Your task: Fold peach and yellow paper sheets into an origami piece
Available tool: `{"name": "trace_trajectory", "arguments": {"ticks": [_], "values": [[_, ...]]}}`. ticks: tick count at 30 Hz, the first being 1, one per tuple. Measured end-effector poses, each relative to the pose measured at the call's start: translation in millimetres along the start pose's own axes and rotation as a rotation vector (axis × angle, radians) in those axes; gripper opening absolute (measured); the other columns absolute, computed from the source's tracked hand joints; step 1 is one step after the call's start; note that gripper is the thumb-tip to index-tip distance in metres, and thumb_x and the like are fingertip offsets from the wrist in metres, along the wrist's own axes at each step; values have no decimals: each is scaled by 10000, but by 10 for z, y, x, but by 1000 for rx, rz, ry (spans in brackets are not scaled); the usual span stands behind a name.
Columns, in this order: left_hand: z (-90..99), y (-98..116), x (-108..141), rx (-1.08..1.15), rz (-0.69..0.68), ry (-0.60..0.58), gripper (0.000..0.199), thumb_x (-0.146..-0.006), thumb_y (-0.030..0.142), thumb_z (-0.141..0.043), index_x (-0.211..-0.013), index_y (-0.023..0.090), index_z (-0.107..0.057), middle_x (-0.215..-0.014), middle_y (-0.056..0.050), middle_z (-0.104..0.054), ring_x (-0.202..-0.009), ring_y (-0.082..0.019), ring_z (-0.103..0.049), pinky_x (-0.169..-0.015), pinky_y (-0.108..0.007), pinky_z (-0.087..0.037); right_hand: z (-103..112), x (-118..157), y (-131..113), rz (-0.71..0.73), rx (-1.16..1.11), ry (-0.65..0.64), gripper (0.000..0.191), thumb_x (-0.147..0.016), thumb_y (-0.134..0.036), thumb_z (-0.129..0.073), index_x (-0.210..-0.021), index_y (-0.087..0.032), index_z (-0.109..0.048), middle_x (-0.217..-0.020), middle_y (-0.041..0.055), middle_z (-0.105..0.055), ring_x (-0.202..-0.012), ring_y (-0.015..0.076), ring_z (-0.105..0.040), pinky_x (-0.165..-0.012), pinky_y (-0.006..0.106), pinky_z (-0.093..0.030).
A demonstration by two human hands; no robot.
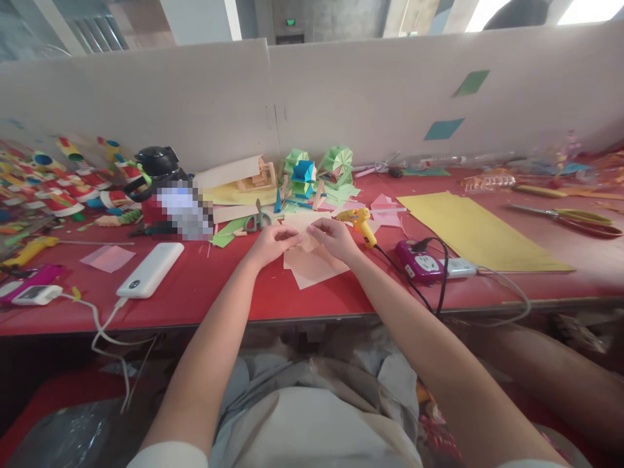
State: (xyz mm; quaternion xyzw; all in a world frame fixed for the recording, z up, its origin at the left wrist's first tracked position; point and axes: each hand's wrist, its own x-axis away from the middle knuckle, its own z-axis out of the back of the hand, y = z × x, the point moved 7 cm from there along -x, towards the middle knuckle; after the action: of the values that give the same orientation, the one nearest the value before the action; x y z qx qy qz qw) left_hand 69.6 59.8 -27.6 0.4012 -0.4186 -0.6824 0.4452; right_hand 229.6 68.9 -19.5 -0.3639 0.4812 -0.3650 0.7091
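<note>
White partition panels [195, 91] stand across the whole back, and before them stretches a long table with a red top [277, 296]. On its right part lies flat a large rectangular sheet of yellow paper [482, 231], its near corner close to the table edge. At the left, near the panels, stands a bottle with black lid and dark handle [158, 162], partly covered by a blurred patch. Directly below the two hands, overlapping sheets of pale peach paper [314, 270] rest on the table. Behind these are round, pleated ornaments of light green paper [338, 162], with a smaller folded ornament of bright blue paper [304, 171] just beside. A white rectangular power bank [152, 270] lies left of the arms, and a purple box-shaped socket [419, 261] sits on the other side. The left hand [272, 246] and the right hand [336, 239] meet above the peach sheets; on each, thumb and fingertips are pressed together on a small folded piece of pale peach paper [308, 244], which is between them. Near the right hand rests a yellow glue gun [361, 224], and beyond the left hand lie scissors with grey-green handles [257, 222].
</note>
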Motion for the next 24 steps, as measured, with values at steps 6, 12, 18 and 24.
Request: {"name": "trace_trajectory", "arguments": {"ticks": [6,12,18,24], "values": [[50,15,-13,-142,-52,98,236,-737,388,-702,-673,161,-685,-646,-28,-656,-630,-163,-593,-603,-283,-455,-64,16,-47,-13,-2,-57,418,-809,-579,-613,-750,-166,-642,-700,26,-604,-663,139,-506,-615,278,-402],[52,79,3,-89,-75,116,237,-749,374,-668,-648,166,-619,-635,-7,-604,-611,-145,-558,-596,-270,-445,-96,15,-22,-7,-17,-119,420,-804,-587,-615,-813,-169,-652,-784,41,-646,-721,151,-555,-677,292,-444],[-31,54,-2,-59,-61,41,329,-720,484,-726,-736,160,-669,-670,-22,-642,-616,-147,-586,-566,-251,-457,-99,9,48,-44,-88,-112,426,-768,-587,-667,-845,-168,-663,-751,37,-631,-681,149,-555,-614,291,-470],[66,-14,-12,-18,-11,140,358,-662,496,-785,-657,155,-679,-588,-22,-631,-554,-155,-604,-539,-267,-482,-122,16,35,-55,-111,-133,428,-769,-593,-670,-834,-170,-677,-803,58,-659,-719,164,-589,-658,311,-506]]}}
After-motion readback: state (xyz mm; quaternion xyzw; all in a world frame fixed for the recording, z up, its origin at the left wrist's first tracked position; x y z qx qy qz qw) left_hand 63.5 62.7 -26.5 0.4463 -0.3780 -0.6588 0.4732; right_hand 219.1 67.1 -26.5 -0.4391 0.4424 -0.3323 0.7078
